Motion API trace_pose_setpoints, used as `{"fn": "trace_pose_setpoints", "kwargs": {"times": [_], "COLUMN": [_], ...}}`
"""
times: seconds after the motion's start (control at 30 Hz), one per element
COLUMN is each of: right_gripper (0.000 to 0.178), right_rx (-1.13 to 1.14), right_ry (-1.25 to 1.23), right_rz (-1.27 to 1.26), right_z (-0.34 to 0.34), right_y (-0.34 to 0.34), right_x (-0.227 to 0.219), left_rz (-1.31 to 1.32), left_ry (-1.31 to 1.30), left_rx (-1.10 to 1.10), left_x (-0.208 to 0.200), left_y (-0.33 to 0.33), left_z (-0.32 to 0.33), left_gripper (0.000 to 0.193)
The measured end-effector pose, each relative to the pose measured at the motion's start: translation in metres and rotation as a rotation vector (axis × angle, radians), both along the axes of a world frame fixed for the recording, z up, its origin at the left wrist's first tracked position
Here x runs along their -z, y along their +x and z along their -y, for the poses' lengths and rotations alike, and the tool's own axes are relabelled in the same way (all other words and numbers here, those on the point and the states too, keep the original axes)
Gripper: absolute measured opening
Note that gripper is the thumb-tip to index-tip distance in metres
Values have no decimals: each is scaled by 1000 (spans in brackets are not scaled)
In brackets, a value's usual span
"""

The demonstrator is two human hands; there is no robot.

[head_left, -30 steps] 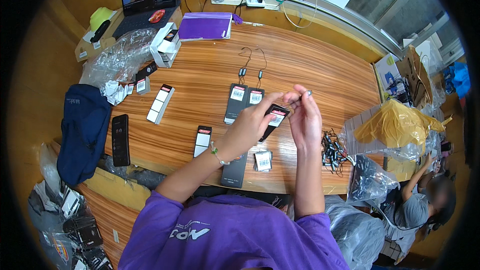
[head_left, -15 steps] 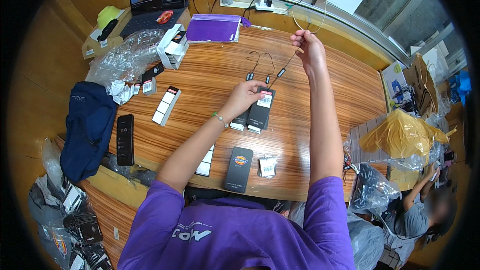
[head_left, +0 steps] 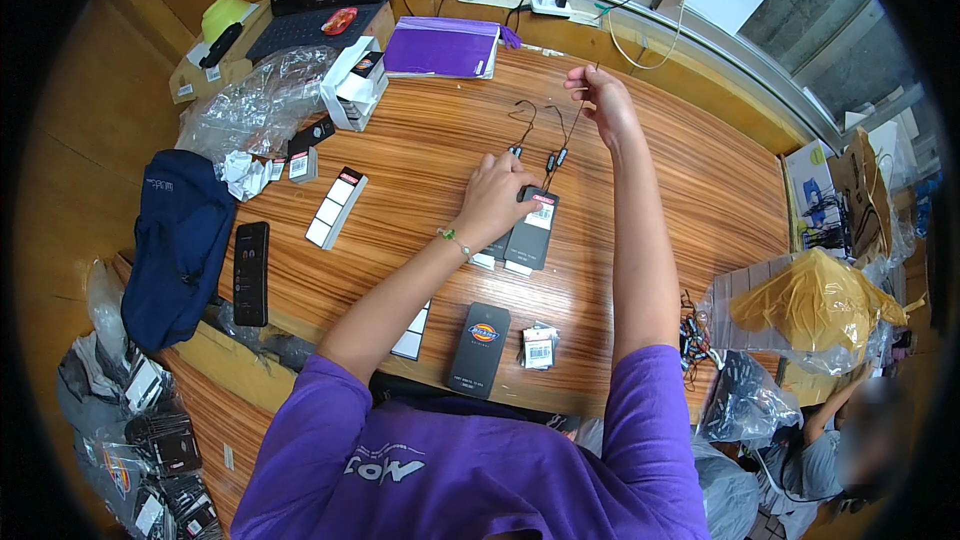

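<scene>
A thin black cord [head_left: 572, 135] is pinched at its top end between fingertips of the right hand [head_left: 600, 105], raised over the far half of the wooden table [head_left: 700, 190]. The cord hangs down to a dark flat card package [head_left: 532, 230] with a white label and red stripe at its top. That package is pressed flat under the left hand [head_left: 492, 208], fingers closed down on it; a second black loop [head_left: 520, 125] lies just beside it on the table.

Handling, as judged: cord is light, limp and tangle-prone, best taken near the end or at the small clasp. Card is stiff, light and slides easily, so it is held by flat pressure.

Other packaging:
- black rectangular pack [head_left: 479, 336] with an oval badge, near edge
- small clear bag with barcode label [head_left: 539, 345], just beside it
- long white-and-black box [head_left: 336, 207], left
- purple folder [head_left: 442, 47], far side
- crumpled clear plastic wrap [head_left: 250, 100], far left
</scene>
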State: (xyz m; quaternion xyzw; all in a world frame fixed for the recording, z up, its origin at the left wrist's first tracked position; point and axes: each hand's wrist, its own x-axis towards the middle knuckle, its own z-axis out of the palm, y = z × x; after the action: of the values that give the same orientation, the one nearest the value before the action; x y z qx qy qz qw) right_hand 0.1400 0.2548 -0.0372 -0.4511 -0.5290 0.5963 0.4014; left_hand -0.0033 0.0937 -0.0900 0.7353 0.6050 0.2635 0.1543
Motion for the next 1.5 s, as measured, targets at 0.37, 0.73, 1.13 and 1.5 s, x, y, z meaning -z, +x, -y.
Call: {"fn": "trace_pose_setpoints", "kwargs": {"times": [0.37,0.73,1.13,1.5], "right_gripper": [28,24,44,13], "right_rx": [-24,-72,-351,-38], "right_ry": [6,530,490,-35], "right_rz": [265,364,828,245], "right_z": [-31,81,287,302], "right_y": [-24,23,71,74], "right_x": [49,29,23,39], "left_rz": [22,193,60,862], "left_ry": [98,-264,-129,-584], "left_rx": [-53,169,207,33], "left_x": [-23,-52,-33,-42], "left_y": [-26,-91,-37,-33], "left_z": [33,126,156,170], "left_gripper": [42,47,50,33]}}
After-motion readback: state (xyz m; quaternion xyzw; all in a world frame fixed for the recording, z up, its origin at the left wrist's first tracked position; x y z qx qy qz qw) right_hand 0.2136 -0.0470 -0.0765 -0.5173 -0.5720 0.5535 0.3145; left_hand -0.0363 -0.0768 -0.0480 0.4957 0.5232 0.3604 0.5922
